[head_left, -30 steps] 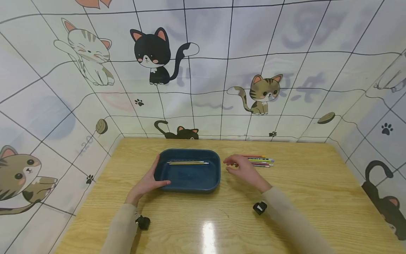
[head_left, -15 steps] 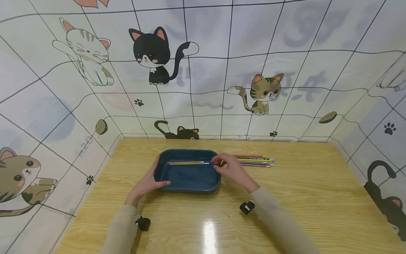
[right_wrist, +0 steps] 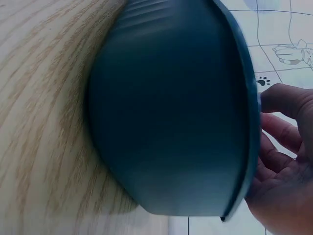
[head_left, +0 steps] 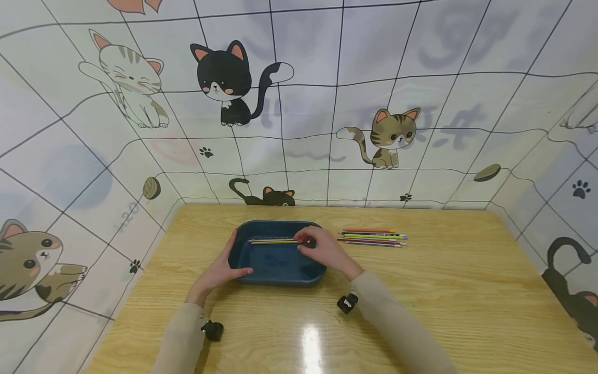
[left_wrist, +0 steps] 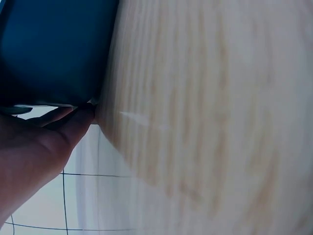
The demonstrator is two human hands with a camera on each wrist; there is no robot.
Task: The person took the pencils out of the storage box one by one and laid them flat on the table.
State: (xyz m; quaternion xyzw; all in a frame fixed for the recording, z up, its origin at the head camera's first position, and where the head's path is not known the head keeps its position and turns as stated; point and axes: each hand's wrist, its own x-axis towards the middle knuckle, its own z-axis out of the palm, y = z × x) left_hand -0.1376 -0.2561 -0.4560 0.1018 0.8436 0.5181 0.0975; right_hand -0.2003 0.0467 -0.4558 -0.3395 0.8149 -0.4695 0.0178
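Note:
My left hand (head_left: pixel 218 269) holds the left end of a dark blue rectangular tray (head_left: pixel 280 265), its thumb over the front rim and its fingers along the left side. In the left wrist view, those fingers (left_wrist: pixel 78 122) rest against the tray wall. Slim yellow and pale pencils (head_left: pixel 274 241) lie side by side across the tray's inside. My right hand (head_left: pixel 325 250) reaches over the tray's right rim with bent fingers, covering the pencils' right ends. Whether it grips them cannot be made out. In the right wrist view, the tray's outer wall hides the fingertips.
Several coloured pencils (head_left: pixel 374 237) lie in a loose row on the wooden table (head_left: pixel 434 291), right of the tray. A cat-patterned wall covering (head_left: pixel 313 176) rises behind the table and along both sides.
My right hand has moved left from beside the loose pencils, across the tray's right rim, to the right ends of the pencils inside. My left hand stays on the tray.

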